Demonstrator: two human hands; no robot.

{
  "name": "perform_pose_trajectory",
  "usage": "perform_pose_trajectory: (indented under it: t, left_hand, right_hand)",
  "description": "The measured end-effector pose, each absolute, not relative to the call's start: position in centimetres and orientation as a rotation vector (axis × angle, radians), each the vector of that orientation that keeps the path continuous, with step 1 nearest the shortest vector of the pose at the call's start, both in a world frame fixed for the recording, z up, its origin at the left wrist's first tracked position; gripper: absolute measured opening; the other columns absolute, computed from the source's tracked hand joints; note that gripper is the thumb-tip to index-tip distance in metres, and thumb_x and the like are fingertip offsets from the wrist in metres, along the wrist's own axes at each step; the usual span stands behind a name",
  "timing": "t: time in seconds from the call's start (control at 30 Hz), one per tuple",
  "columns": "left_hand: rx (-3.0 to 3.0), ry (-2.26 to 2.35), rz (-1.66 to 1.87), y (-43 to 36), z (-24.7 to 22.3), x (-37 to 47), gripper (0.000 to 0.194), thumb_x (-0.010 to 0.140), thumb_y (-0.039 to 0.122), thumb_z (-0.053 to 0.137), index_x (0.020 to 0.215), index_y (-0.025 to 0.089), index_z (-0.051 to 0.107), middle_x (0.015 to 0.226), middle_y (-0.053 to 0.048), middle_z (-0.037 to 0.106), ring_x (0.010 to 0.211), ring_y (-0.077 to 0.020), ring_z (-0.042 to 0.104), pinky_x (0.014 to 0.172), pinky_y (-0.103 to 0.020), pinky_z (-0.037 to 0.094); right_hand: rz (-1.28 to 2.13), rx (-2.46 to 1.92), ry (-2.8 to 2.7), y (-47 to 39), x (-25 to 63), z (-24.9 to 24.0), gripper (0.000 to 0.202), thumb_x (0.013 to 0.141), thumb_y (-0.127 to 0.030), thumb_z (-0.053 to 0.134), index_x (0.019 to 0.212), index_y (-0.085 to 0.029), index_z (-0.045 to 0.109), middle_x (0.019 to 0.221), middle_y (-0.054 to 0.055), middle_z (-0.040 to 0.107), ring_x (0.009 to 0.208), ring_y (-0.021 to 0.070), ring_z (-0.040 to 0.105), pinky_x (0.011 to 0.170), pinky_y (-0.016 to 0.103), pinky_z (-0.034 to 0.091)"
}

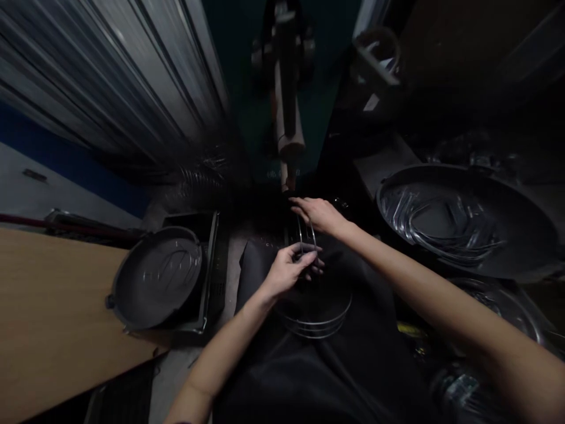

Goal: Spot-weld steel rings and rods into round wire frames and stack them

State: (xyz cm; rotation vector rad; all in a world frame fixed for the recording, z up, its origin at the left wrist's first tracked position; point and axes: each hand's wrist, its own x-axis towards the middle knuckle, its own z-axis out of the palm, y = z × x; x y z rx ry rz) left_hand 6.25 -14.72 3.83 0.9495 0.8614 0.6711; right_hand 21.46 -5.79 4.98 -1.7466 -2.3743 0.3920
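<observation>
A round metal wire frame (pixel 316 336) hangs over my dark-clad lap, its curved rings toward me and two straight wires running up from my fingers. My left hand (pixel 289 271) is closed around the wires at mid-height, thumb on the near side. Farther forward, my right hand (pixel 320 215) grips the upper end of the same frame, fingers bent over it. Its fingertips are just below the narrow tip of a machine's vertical rod (pixel 290 129). Shadow hides where the frame's far end meets the machine.
On the left, a dark round basin (pixel 132 315) with a few thin wire pieces rests by a wooden board (pixel 66 318). At right, a larger basin (pixel 525 235) holds many bent wire pieces (pixel 459 241). Long metal strips (pixel 132 65) stand at the upper left.
</observation>
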Motion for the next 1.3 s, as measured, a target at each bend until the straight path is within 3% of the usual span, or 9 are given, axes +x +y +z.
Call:
perform_pose_trajectory:
  t: [0.17,0.3,0.4,0.5,0.63,0.8,1.0,1.17,1.3]
  left_hand:
    - [1.0,0.847,0.615,-13.0,3.5,4.6,0.037,0.073,0.043,0.068,0.091,0.01,0.062,0.064,-0.001,0.061,0.05,-0.0064,0.055,0.05,-0.019,0.042]
    - [1.019,0.779,0.59,-11.8,3.1,5.5,0.036,0.075,0.043,0.067,0.087,0.01,0.061,0.06,0.0,0.059,0.05,-0.0071,0.054,0.052,-0.02,0.043]
    - [1.184,0.796,0.589,-12.1,3.7,5.0,0.035,0.081,0.044,0.058,0.092,0.011,0.064,0.067,-0.003,0.062,0.061,-0.0113,0.059,0.063,-0.025,0.047]
    - [1.52,0.968,0.684,-15.2,3.1,2.0,0.035,0.088,0.04,0.046,0.111,0.018,0.061,0.098,-0.007,0.066,0.093,-0.0189,0.061,0.086,-0.034,0.046]
    - [2.154,0.995,0.448,-21.4,-2.4,-2.4,0.066,0.076,0.038,0.063,0.136,0.022,0.039,0.137,-0.014,0.043,0.129,-0.0319,0.034,0.105,-0.054,0.028]
    - [2.406,1.138,0.531,-21.7,-7.7,-1.2,0.064,0.078,0.038,0.056,0.133,0.013,0.037,0.114,-0.016,0.05,0.111,-0.0303,0.046,0.098,-0.054,0.032]
    - [2.395,0.931,0.738,-14.3,-3.4,0.5,0.076,0.072,0.033,0.055,0.138,0.011,0.025,0.101,-0.011,0.051,0.092,-0.0264,0.049,0.083,-0.042,0.038]
    - [2.216,0.839,1.325,-11.2,-2.2,1.7,0.058,0.065,0.03,0.062,0.114,0.02,0.032,0.1,-0.008,0.055,0.09,-0.0234,0.054,0.086,-0.043,0.036]
    - [2.27,0.865,1.341,-8.8,-0.8,2.5,0.044,0.064,0.029,0.062,0.1,0.02,0.038,0.099,-0.009,0.059,0.088,-0.0233,0.057,0.084,-0.042,0.036]
  right_hand:
    - [0.473,-1.759,-2.175,-10.4,23.9,4.3,0.041,0.091,-0.032,0.043,0.127,-0.016,0.054,0.114,0.015,0.061,0.098,0.0287,0.06,0.083,0.041,0.047]
    - [1.323,-1.522,-1.992,-16.6,23.9,3.6,0.041,0.091,-0.046,0.041,0.106,-0.017,0.065,0.093,0.008,0.068,0.082,0.0226,0.062,0.075,0.035,0.05]
    - [1.637,-1.514,-1.781,-19.0,22.0,2.4,0.043,0.084,-0.054,0.05,0.094,-0.016,0.067,0.081,0.006,0.067,0.067,0.0193,0.059,0.061,0.031,0.048]
    - [1.671,-1.499,-1.608,-18.7,20.5,2.0,0.04,0.081,-0.054,0.055,0.08,-0.016,0.065,0.072,0.004,0.065,0.063,0.0171,0.058,0.058,0.028,0.046]
    - [1.708,-1.553,-1.383,-16.6,19.7,3.2,0.04,0.072,-0.056,0.063,0.079,-0.016,0.064,0.057,0.001,0.058,0.05,0.0135,0.053,0.047,0.024,0.04]
    - [1.533,-1.532,-1.27,-15.4,18.0,3.4,0.042,0.06,-0.055,0.073,0.072,-0.017,0.059,0.063,0.0,0.057,0.051,0.0111,0.05,0.048,0.024,0.04]
    - [1.353,-1.533,-1.025,-13.7,18.8,3.6,0.045,0.064,-0.055,0.071,0.085,-0.021,0.051,0.064,-0.003,0.053,0.049,0.0104,0.046,0.043,0.022,0.035]
    - [1.258,-1.432,-1.103,-10.1,19.9,5.2,0.044,0.067,-0.053,0.07,0.089,-0.02,0.052,0.066,-0.003,0.049,0.052,0.0088,0.042,0.044,0.021,0.032]
    - [1.349,-1.339,-1.112,-6.5,20.2,6.4,0.044,0.064,-0.051,0.073,0.086,-0.019,0.051,0.062,-0.006,0.042,0.048,0.0061,0.035,0.041,0.02,0.027]
